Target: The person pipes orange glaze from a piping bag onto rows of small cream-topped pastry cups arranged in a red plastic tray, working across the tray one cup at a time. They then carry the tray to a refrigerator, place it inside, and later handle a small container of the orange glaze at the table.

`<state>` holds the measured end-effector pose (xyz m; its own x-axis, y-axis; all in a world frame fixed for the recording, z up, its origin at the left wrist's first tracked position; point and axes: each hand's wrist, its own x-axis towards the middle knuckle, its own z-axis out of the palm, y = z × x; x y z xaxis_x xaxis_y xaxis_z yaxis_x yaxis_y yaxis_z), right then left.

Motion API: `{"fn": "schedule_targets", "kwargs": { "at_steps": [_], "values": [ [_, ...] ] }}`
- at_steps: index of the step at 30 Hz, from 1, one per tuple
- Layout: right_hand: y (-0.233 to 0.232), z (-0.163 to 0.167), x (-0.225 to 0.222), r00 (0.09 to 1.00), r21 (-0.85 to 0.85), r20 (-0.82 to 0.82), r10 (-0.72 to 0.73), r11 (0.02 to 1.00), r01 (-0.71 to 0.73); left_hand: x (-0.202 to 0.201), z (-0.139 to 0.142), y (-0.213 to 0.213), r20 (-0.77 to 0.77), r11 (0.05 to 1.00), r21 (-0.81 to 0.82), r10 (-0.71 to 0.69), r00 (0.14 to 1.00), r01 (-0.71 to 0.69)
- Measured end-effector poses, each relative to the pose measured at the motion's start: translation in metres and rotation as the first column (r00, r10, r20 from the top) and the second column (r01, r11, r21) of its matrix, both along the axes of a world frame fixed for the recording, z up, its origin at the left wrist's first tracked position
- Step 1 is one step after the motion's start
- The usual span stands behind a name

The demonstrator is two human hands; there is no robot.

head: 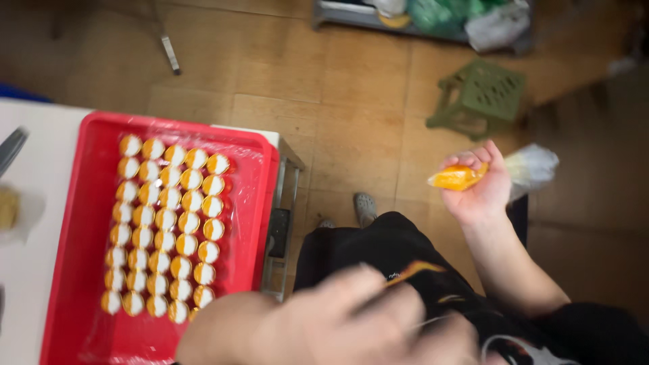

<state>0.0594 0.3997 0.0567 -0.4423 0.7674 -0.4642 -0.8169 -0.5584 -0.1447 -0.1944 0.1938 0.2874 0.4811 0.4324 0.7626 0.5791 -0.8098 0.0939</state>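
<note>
Orange-filled clear piping bag point(466, 176), pinched in right hand point(481, 189)

My right hand point(476, 186) grips an orange-filled piping bag point(466, 176) above the tiled floor point(351, 101); my blurred left hand point(338, 324) hovers beside the red tray point(88, 203) of filled pastries point(165, 226).

A small green plastic stool point(478, 98) stands on the brown tiled floor point(351, 88), well to the right of the white table point(40, 203) and beyond its far edge. Farther off than the table, along the top of the view, a grey low shelf point(351, 15) holds green and white plastic bags point(466, 17). A thin grey metal leg point(169, 51) slants on the floor just past the table's far edge.
</note>
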Motion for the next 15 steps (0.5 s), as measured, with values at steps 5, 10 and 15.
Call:
{"fn": "schedule_targets", "kwargs": {
  "at_steps": [5,10,15],
  "values": [
    [-0.043,0.021,0.001,0.992,0.0,0.008,-0.124,0.992,0.124,0.015,-0.102,0.042,0.428,0.88,-0.474,0.247,0.869,-0.016],
    [-0.068,0.033,0.01,0.98,-0.05,-0.114,-0.161,0.987,0.156,0.065,-0.182,0.069,0.604,0.831,-0.525,0.21,0.769,0.186],
    [-0.074,0.03,0.022,0.962,-0.016,-0.158,-0.221,0.975,0.222,0.093,-0.204,0.08,0.652,0.899,-0.347,0.025,0.758,0.269]
  ]
}}
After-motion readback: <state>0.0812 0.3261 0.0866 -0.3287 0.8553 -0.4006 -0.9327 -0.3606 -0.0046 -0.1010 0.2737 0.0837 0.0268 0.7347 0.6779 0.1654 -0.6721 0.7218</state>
